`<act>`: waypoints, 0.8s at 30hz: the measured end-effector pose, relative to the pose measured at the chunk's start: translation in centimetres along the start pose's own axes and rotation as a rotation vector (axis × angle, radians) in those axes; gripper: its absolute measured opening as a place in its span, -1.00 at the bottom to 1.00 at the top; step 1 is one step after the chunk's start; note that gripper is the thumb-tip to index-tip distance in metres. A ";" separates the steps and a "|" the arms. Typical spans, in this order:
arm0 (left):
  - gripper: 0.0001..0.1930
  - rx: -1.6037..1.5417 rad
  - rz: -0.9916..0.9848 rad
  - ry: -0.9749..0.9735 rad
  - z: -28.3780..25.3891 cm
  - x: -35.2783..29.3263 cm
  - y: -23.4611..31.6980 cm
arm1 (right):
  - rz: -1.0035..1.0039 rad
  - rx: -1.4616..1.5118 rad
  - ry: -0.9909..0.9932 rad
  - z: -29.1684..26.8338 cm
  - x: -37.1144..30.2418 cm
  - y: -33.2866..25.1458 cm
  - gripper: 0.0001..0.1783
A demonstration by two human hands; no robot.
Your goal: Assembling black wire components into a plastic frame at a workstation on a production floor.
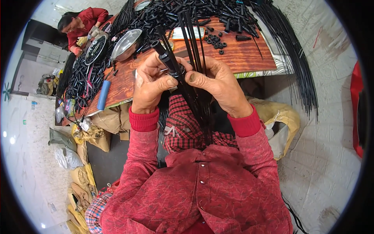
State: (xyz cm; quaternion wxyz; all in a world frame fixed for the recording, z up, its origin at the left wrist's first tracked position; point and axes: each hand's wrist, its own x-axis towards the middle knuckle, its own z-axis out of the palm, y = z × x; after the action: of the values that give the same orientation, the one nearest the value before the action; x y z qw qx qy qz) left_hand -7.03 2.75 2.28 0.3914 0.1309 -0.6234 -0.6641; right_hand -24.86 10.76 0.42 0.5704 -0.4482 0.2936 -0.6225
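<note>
Above my lap, my left hand (150, 84) is closed round a black tubular part (165, 55) with a flared open end, tilted up and to the left. A light strip is wrapped on that hand. My right hand (222, 86) is closed too, its thumb pressed near the lower end of the part. A bundle of long thin black rods (191, 37) runs between my hands, against the right fingers, and down to my lap. Where the part and the rods meet, the fingertips hide the detail. Red-and-black checked cloth (185, 128) lies below the hands.
A heap of black tubular parts (171, 19) covers the back of the wooden table (249, 58). Metal bowls (127, 45), an orange-rimmed tray (187, 33), small black rings (214, 41) and a blue cylinder (103, 94) lie there. More rods (288, 50) overhang the right edge. Another person (87, 25) works at back left.
</note>
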 end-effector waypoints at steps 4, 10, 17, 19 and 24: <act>-0.54 -0.019 0.026 -0.049 0.4 0.3 0.5 | 0.073 0.036 -0.071 0.0 0.2 -0.6 -0.53; -0.59 -0.015 0.027 -0.031 0.6 0.5 0.4 | 0.123 0.089 -0.093 -0.4 0.6 -0.6 -0.60; -0.74 0.094 -0.045 0.245 2.8 0.2 -0.4 | 0.153 0.243 0.090 -1.1 0.8 1.8 -0.64; -0.74 0.074 -0.043 0.254 2.9 0.4 -0.4 | 0.140 0.248 0.074 -1.2 0.7 1.2 -0.66; -0.73 0.050 -0.047 0.227 3.0 0.4 0.2 | -0.044 0.100 0.069 -1.5 1.6 -1.4 -0.60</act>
State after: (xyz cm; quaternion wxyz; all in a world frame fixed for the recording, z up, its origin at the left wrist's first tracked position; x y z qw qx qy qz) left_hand -9.17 4.63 3.18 0.4407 0.2295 -0.5881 -0.6381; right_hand -26.75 9.25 1.41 0.5677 -0.4038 0.2719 -0.6639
